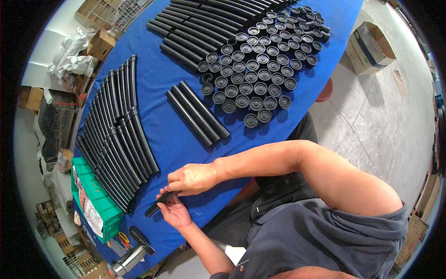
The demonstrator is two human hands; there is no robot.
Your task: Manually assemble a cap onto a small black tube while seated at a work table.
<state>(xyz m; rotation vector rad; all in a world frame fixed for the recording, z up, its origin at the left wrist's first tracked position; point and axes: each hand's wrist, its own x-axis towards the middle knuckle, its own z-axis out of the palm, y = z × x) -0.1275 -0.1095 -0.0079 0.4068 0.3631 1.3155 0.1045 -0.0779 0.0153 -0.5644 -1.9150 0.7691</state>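
Note:
A short length of black tube (156, 205) is held low over the blue cloth. My left hand (175, 212) wraps its fingers and thumb round it from below. My right hand (194, 179) is closed over its upper end, and its fingertips hide what is there. Close by on the left lie rows of black tubes with collared ends (134, 151), fanned out side by side. Farther off, a few plain black tubes (197, 114) rest together on the cloth. Beyond them stand many round black caps (251, 76) with ringed tops, packed close together.
More plain black tubes (195, 32) are stacked at the far side of the blue-covered table (153, 88). At the near left are a green crate (111, 211), a black-headed mallet (139, 242) and scissors (123, 238). An open cardboard box (367, 51) stands on the floor at right.

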